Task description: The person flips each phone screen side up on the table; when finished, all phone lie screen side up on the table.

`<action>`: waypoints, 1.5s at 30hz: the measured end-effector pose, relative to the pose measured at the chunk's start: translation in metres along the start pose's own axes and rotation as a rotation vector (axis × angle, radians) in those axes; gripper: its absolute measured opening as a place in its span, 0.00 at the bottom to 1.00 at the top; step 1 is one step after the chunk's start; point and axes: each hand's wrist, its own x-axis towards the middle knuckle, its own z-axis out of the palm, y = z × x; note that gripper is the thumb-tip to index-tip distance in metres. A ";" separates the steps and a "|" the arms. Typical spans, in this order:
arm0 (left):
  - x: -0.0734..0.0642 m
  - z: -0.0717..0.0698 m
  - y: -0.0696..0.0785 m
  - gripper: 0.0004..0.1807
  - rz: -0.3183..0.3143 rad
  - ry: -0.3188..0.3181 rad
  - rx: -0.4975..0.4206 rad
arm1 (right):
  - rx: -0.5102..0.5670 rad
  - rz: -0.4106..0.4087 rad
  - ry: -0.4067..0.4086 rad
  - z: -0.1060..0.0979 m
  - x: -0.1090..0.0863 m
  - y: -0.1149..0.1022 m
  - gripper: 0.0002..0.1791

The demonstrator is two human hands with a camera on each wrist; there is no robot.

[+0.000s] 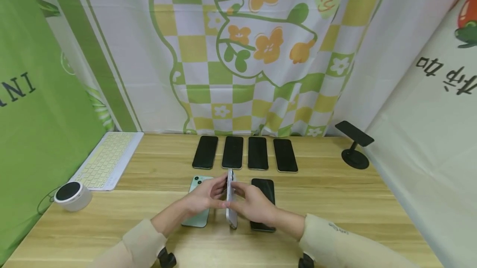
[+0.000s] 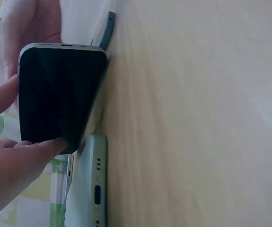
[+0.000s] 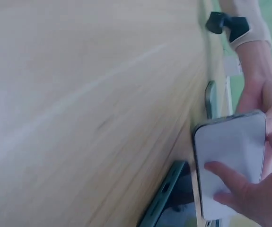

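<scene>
A white-backed smartphone stands tilted up on edge between my two hands, over the middle of the table. My left hand pinches it from the left, thumb along the near edge and fingers against the dark screen. From the other side my right hand grips the same phone, its fingers on the pale back and its thumb at the edge. A mint-green phone lies back up under my left hand. Beneath my right hand rests a black-screened phone, partly covered.
Several phones lie screen up in a row at the back. A keyboard and a round white device with a black top sit at the left. On the right stands a black phone stand. Printed curtains enclose the table.
</scene>
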 end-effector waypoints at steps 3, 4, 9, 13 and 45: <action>-0.001 0.003 -0.003 0.53 0.029 -0.012 0.103 | 0.146 0.062 0.013 0.003 -0.001 -0.003 0.35; -0.001 0.003 -0.003 0.52 0.038 -0.016 0.129 | 0.199 0.085 0.016 0.004 -0.001 -0.003 0.35; 0.000 0.005 -0.002 0.51 0.068 -0.042 0.214 | 0.370 0.156 0.072 0.004 0.000 -0.002 0.32; 0.003 0.005 -0.002 0.52 0.088 -0.034 0.296 | 0.385 0.183 0.106 0.002 0.000 0.000 0.30; 0.004 0.013 0.007 0.55 -0.091 -0.117 0.888 | 0.399 0.299 0.070 -0.004 -0.009 0.012 0.38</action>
